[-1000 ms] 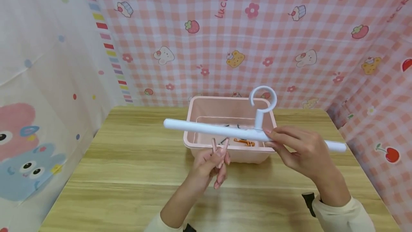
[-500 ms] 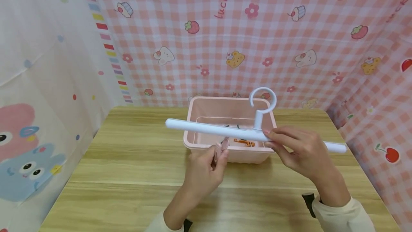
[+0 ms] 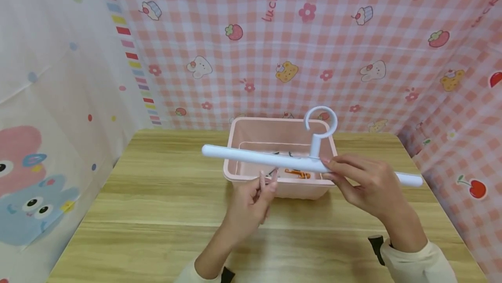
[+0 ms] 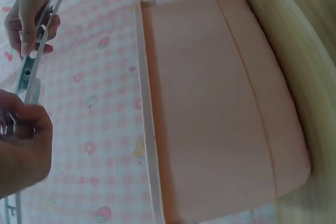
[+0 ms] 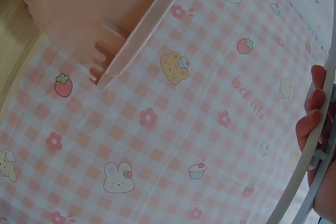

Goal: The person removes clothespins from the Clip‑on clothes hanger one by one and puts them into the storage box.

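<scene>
A white bar hanger [image 3: 266, 158] with a round hook on top is held level over the bin. My right hand [image 3: 364, 182] grips its bar just right of the hook, thumb and fingers pinching it. In the right wrist view, my fingers [image 5: 314, 106] wrap the bar at the right edge. My left hand [image 3: 247, 209] pinches a pale pink clothespin [image 3: 262, 179], its two prongs pointing up and apart, just below the bar. From the left wrist, the hanger's hollow underside [image 4: 25, 74] shows above my left hand [image 4: 26, 145], which mostly hides the clothespin.
A pink plastic bin [image 3: 280, 120] stands on the wooden table [image 3: 164, 213] beneath the hanger. Inside lie an orange clothespin [image 3: 296, 173] and some dark pieces, partly covered by the bar. A pink checked cloth [image 3: 251, 47] hangs behind and at the right.
My left hand has turned over the clothespin, its outer fingers now tucked behind. The prongs looked close together half a second ago and now stand apart. My right hand and the hanger are nearly still.
</scene>
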`<state>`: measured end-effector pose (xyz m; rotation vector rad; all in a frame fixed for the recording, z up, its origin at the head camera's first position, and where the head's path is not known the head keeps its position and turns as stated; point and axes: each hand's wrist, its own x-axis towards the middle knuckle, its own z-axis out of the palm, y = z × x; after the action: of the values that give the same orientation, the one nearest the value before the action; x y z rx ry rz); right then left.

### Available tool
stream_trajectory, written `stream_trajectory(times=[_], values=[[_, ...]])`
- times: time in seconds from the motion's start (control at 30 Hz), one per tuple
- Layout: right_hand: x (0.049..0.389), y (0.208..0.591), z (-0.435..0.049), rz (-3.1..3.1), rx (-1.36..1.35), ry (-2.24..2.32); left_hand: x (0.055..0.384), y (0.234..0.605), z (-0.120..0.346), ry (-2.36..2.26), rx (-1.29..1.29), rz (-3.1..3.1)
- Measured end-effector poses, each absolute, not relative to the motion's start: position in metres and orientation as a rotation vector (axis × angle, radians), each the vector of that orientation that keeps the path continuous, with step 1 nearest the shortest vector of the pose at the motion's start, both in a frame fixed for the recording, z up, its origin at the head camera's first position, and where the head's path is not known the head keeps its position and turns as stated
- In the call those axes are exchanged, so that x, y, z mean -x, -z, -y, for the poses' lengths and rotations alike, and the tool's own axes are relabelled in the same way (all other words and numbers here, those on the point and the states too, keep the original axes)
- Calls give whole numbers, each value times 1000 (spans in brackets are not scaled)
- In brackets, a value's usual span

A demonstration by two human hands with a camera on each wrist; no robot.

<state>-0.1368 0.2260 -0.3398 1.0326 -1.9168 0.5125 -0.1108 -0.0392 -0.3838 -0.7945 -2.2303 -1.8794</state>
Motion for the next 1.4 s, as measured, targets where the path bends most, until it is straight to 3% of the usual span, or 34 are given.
stream_trajectory(times=[0.17,0.33,0.47,0.6,0.9,1.23,1.4], values=[[137,338,-226,1910,-1041,-535,111,381,44,2606,907,1990],[137,339,-226,1902,-1041,-536,112,382,46,2830,930,1846],[137,339,-226,1899,-1042,-530,111,381,43,2496,854,2061],[137,339,-226,1908,-1036,-513,109,381,38,1863,762,2259],[136,341,-226,1947,-1027,-489,117,391,36,686,702,2086],[132,338,-224,2013,-1024,-531,119,391,34,332,618,1996],[134,339,-225,1970,-1026,-508,116,390,35,584,667,2098]])
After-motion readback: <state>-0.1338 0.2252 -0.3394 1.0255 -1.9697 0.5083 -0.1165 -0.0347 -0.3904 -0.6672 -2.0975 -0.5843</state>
